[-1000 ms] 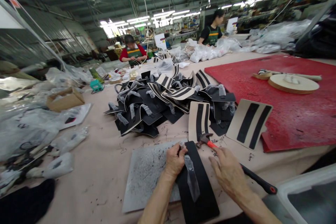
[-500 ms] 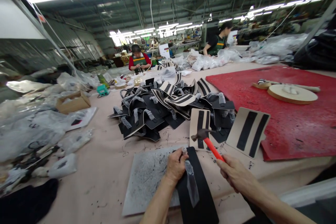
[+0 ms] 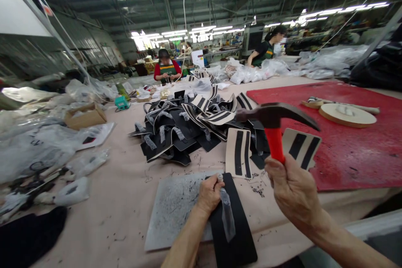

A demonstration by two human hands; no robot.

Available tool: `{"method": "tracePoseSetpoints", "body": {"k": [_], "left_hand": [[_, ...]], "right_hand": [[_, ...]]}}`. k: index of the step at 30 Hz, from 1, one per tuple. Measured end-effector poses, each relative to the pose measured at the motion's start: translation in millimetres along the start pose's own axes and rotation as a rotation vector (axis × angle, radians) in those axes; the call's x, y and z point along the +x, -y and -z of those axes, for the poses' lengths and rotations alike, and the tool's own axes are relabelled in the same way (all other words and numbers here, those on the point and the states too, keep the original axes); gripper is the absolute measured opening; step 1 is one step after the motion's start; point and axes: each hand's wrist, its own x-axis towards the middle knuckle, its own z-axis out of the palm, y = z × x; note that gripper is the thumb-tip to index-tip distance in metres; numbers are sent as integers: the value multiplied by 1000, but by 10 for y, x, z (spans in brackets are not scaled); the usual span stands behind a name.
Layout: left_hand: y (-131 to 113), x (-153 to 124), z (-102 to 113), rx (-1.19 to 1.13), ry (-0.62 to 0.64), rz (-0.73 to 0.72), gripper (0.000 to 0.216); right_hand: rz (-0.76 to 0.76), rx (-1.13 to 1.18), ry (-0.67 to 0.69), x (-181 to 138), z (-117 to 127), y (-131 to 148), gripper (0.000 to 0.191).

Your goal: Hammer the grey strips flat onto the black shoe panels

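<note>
My right hand [image 3: 293,192] is closed round the red handle of a claw hammer [image 3: 274,119], which is raised upright above the table. My left hand [image 3: 210,192] pinches a small upright metal punch [image 3: 220,177] at the top end of a black flat piece [image 3: 234,226]. A clear plastic strip [image 3: 226,214] lies on that black piece. The black piece rests partly on a grey scuffed metal plate [image 3: 172,213].
A heap of black and cream striped flat pieces [image 3: 191,127] lies beyond the plate, and two striped pieces [image 3: 240,153] lie nearer. A red mat [image 3: 345,142] with a wooden disc [image 3: 347,114] is at right. Plastic bags [image 3: 37,146] and a cardboard box [image 3: 83,115] are at left. Two people work at the far end.
My right hand took the hammer off the table and lifted it high, head up. My left hand stayed on the punch.
</note>
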Motion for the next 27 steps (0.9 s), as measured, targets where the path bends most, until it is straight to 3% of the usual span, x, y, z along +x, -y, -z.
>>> {"method": "tracePoseSetpoints", "body": {"k": [2,5,7,10,12,14,16,20,23,25,27], "left_hand": [[7,3,-3,26,2,10,14],[-9,6,6,52,3,25,14],[-29,6,18,42,4,21,14],[-51,10,32,23,10,6,14],[-57,11,37,35,15,12,14],[-59,10,38,50,15,28,14],[-59,7,38,44,13,37,14],[-55,5,33,-5,11,23,14],[-42,10,30,-33,-2,31,13],[-39,13,33,-45,-5,43,13],[-45,12,41,-57,-8,57,13]], "right_hand": [[108,-19,84,-114,-71,-39,34],[188,-126,410,-253,-132,-163,32],[91,-102,420,-254,-116,-199,33],[11,-15,285,-195,-98,-173,38],[62,-66,374,-179,-120,-165,36],[100,-150,559,-193,-154,-205,32],[30,-172,653,-231,-189,-307,32],[-220,-27,707,-383,-313,-701,46],[-329,-128,767,-544,-472,-1022,45],[-260,-274,697,-611,-567,-1095,36],[-76,-292,556,-612,-631,-980,33]]}}
